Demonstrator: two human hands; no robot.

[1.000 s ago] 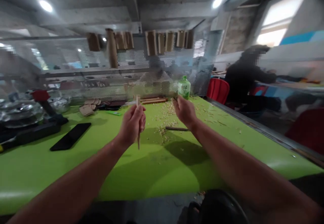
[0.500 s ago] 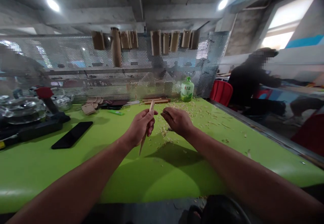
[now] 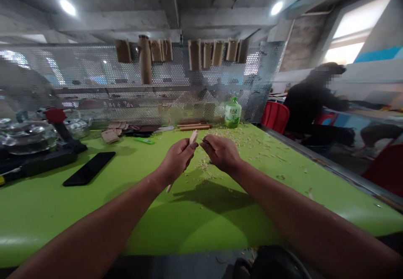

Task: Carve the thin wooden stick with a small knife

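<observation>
The left hand (image 3: 176,161) is clamped around a thin wooden stick (image 3: 193,137) held over the green table (image 3: 94,211) — whittling looks under way. The right hand (image 3: 222,153), just beside, is closed on a small blade (image 3: 204,141) at the stick's upper tip — the next stroke calls for a steady grip.

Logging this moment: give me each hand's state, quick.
Left hand: closed on the wooden stick.
Right hand: closed, pinching something thin and dark; cannot tell what.
</observation>
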